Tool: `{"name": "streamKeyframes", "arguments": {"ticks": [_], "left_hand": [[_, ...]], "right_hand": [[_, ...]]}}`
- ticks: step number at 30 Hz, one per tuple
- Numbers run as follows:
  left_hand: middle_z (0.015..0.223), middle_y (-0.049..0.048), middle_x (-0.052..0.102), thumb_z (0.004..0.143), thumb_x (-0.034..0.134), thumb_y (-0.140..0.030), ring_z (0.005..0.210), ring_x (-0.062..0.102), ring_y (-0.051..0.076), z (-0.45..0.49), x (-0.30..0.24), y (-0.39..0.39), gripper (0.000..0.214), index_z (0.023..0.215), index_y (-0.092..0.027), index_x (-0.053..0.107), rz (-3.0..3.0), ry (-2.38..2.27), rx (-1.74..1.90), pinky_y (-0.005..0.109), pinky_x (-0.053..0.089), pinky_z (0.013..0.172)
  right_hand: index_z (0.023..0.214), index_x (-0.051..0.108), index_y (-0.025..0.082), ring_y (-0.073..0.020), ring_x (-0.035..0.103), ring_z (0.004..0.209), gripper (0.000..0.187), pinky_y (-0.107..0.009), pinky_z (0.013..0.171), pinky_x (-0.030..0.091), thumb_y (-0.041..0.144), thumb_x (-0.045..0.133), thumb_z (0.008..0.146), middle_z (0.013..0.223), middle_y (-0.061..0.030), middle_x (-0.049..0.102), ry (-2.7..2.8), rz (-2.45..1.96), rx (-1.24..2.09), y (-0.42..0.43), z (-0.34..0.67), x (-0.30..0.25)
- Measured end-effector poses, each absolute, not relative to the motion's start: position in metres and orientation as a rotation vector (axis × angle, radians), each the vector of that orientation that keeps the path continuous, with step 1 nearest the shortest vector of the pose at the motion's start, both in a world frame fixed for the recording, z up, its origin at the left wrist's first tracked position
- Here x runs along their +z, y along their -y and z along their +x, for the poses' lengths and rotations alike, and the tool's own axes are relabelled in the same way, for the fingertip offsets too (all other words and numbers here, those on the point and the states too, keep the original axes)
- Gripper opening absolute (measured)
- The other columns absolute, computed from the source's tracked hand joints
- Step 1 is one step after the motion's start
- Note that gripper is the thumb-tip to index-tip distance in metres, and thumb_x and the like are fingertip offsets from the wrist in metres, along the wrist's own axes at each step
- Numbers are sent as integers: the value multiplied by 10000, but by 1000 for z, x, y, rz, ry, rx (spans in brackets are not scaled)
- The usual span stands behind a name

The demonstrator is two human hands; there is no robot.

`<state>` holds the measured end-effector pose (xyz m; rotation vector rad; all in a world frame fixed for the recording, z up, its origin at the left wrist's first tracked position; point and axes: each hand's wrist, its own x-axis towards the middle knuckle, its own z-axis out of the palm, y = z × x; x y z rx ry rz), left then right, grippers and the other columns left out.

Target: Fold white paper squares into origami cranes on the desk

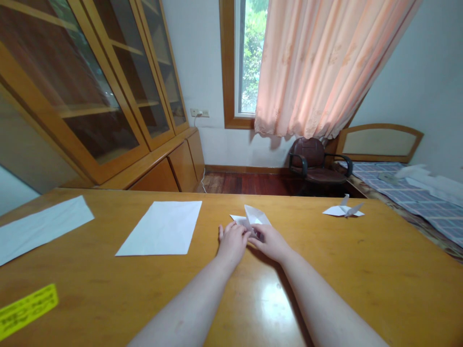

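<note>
Forearms [195, 303] over glossy wooden table [90, 299]; curtain [311, 67], chair [314, 161] beyond.

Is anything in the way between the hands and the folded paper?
Nothing visible: left hand and right hand both touch the folded paper. A sheet lies off to the left, the bird to the right.
</note>
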<state>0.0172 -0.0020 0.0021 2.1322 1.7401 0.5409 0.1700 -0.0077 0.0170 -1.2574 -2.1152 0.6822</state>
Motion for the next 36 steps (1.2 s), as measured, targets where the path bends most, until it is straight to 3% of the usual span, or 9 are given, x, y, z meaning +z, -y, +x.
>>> {"name": "streamKeyframes", "arguments": {"ticks": [5,11,19,28,32,36], "left_hand": [[1180,77,621,879,464,-336,1185,481,232,16,0,-1,330,1185,-237,537,2043,-1679,742,524,181,1084],[1109,91,646,893,420,-298,1041,591,196,12,-5,-7,340,1206,-192,499,1844,-1445,944,331,439,905],[970,62,682,865,463,-313,898,629,184,14,3,-3,201,969,-185,578,1762,-1378,989,293,478,794],[931,47,693,855,469,-335,873,627,173,10,2,-8,247,929,-166,632,1663,-1409,1069,291,480,796],[904,43,697,858,458,-341,847,629,175,9,4,-8,260,920,-168,641,1639,-1408,1087,289,478,778],[902,48,705,862,434,-363,851,635,190,7,0,-10,296,903,-171,656,1611,-1399,1097,290,479,767]], "right_hand": [[1219,552,240,-142,553,698,438,-259,686,416,259,600,784,843,-13,667,2067,-1255,780,9,170,18],[1284,503,249,-120,526,623,531,-234,615,400,242,599,761,775,9,640,2103,-1244,829,10,173,16],[1026,658,237,-142,570,725,251,-251,714,429,245,546,801,827,1,670,2143,-1097,801,12,172,25],[964,662,220,-163,573,738,276,-250,704,425,294,679,698,822,-1,672,2217,-1154,719,11,172,26],[898,670,221,-150,563,716,161,-234,675,406,292,586,779,799,-2,670,2206,-1169,709,10,171,23],[735,644,173,-129,520,638,206,-221,599,354,296,509,832,699,-16,630,2179,-1314,651,7,170,13]]}}
